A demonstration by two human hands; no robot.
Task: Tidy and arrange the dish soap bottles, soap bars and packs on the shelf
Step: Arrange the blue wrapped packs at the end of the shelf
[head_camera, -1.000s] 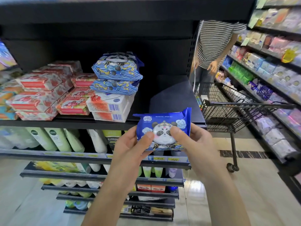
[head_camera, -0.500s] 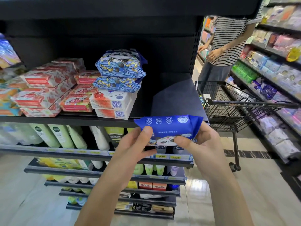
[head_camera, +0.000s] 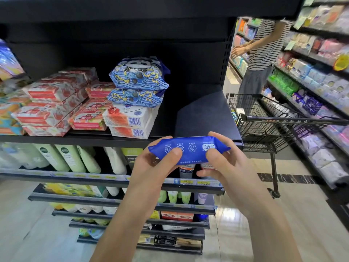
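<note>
Shelf boards lie bare beside 2 stacked panda packs, and at the front lip the left hand and right hand pinch the blue pack, tipped from face-on to flat within 1 second, likely ready for laying down.

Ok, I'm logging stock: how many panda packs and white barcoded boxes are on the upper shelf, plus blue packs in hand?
White barcoded boxes: 2
Panda packs, stacked on those boxes: 2
Blue pack, held by left hand and right hand: 1
Total: 5
</note>
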